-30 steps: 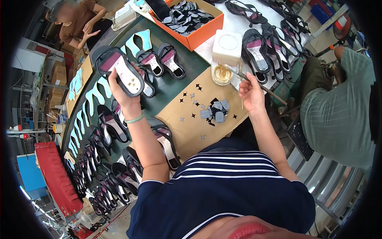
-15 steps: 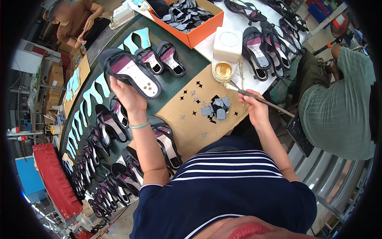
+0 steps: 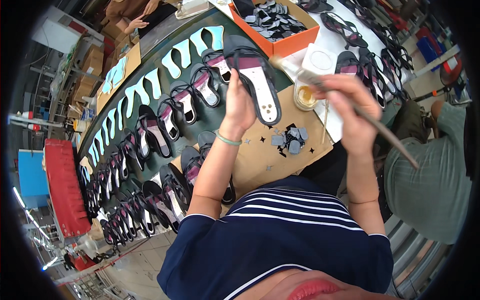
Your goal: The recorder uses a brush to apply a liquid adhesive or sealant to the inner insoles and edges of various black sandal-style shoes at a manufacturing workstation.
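Note:
My left hand (image 3: pixel 238 107) holds up a black strapped sandal (image 3: pixel 261 92) with a white insole. Several small holes or brown spots show near one end of that insole. In my right hand (image 3: pixel 356 112) is a long-handled brush (image 3: pixel 387 134), blurred by motion, its bristle end pointing towards the sandal. Below the brush an open jar of yellowish glue (image 3: pixel 305 96) stands beside a white lidded container (image 3: pixel 319 60). On a brown cardboard sheet (image 3: pixel 250 172) under my hands lie a pile of grey square pieces (image 3: pixel 294 146) and scattered small black and grey star-shaped bits.
Rows of similar sandals (image 3: pixel 150 135) and pale blue insole pieces (image 3: pixel 175 57) line the dark green table to the left. An orange box (image 3: pixel 292 46) of grey pieces stands at the back. More sandals (image 3: pixel 367 70) are at right. One person (image 3: pixel 430 165) sits at right, another (image 3: pixel 132 17) far left.
The brush has come up from beside the glue jar and swung left towards the sandal. The view has shifted, and the sandal in my left hand now appears further right, nearer the brush.

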Demonstrator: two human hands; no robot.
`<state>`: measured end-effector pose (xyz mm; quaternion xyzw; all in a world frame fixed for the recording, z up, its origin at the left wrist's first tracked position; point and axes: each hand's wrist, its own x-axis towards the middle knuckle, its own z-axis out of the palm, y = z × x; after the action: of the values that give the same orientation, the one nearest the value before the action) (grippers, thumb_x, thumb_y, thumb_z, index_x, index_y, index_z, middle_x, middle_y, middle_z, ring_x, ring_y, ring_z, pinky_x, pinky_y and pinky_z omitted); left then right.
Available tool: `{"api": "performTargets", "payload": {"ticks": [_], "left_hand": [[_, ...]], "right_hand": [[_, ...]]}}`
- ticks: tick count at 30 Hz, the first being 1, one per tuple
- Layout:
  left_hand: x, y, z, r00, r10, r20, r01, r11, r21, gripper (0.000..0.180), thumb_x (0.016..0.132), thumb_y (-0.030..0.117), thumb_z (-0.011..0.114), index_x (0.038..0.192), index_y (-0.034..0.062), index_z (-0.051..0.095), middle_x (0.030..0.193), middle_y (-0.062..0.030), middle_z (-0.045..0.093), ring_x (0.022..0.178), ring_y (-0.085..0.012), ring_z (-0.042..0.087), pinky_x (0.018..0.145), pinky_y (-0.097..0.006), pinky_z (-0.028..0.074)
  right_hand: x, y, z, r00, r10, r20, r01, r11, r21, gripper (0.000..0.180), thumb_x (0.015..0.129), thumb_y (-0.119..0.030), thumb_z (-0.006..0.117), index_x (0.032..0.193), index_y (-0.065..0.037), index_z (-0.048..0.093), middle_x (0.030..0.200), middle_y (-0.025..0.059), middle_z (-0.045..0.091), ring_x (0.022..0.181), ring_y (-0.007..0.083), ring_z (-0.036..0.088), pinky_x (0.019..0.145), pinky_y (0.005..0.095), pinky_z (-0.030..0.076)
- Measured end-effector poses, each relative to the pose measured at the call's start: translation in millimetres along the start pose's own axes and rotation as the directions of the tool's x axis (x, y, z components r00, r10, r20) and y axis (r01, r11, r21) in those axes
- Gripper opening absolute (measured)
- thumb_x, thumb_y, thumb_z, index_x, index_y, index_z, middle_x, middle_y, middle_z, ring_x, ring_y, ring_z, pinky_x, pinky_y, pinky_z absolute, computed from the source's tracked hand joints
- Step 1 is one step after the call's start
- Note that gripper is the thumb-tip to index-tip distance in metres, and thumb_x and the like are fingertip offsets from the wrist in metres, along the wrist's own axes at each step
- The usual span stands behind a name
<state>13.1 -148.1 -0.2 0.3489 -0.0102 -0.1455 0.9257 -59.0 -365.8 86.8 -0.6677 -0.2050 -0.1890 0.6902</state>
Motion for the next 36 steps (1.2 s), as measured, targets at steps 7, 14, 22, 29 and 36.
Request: {"api": "performTargets", "payload": {"ticks": [7,14,22,29,36], "left_hand": [[-4,-27,14,0.999,0.046,-0.002,-0.046,0.998,0.039,0.054,0.103,0.049,0.028,0.125,0.0051,0.052,0.116,-0.0092,0.062,0.108,-0.0206,0.059,0.097,-0.037,0.044],[-5,-28,10,0.997,0.070,0.035,-0.067,0.995,-0.067,0.039,0.104,0.043,0.034,0.126,0.0121,0.044,0.120,-0.0063,0.057,0.109,-0.0189,0.058,0.095,-0.037,0.047],[-8,-28,17,0.997,0.053,0.052,-0.048,0.994,-0.097,0.039,0.104,0.044,0.033,0.125,0.0124,0.044,0.122,-0.0058,0.056,0.113,-0.0183,0.055,0.099,-0.037,0.044],[-9,-32,14,0.996,0.076,0.043,-0.070,0.991,-0.116,0.036,0.105,0.042,0.033,0.122,0.0137,0.045,0.120,-0.0041,0.056,0.114,-0.0168,0.052,0.101,-0.036,0.041],[-10,-31,17,0.996,0.061,0.062,-0.052,0.988,-0.146,0.035,0.105,0.042,0.033,0.121,0.0139,0.047,0.119,-0.0031,0.056,0.113,-0.0159,0.052,0.101,-0.035,0.041]], "right_hand": [[2,67,42,0.998,-0.054,0.020,0.058,0.953,-0.297,0.014,0.083,0.003,0.064,0.096,0.005,0.067,0.094,0.0139,0.066,0.073,0.0188,0.066,0.068,0.0275,0.051],[-4,56,37,0.996,-0.089,0.014,0.088,0.934,-0.345,0.017,0.082,-0.001,0.068,0.098,0.002,0.070,0.096,0.0138,0.070,0.084,0.0243,0.069,0.075,0.0312,0.052],[0,79,51,0.972,-0.235,0.017,0.225,0.906,-0.359,0.021,0.081,0.001,0.069,0.102,0.004,0.070,0.102,0.0170,0.070,0.093,0.0280,0.069,0.082,0.0341,0.053],[2,84,59,0.961,-0.276,0.031,0.266,0.885,-0.381,0.022,0.079,0.001,0.070,0.101,0.003,0.070,0.101,0.0158,0.071,0.094,0.0285,0.067,0.084,0.0345,0.051],[0,85,59,0.958,-0.282,0.046,0.272,0.849,-0.454,0.023,0.079,-0.004,0.071,0.102,0.001,0.071,0.100,0.0134,0.071,0.094,0.0279,0.066,0.086,0.0350,0.048]]}}
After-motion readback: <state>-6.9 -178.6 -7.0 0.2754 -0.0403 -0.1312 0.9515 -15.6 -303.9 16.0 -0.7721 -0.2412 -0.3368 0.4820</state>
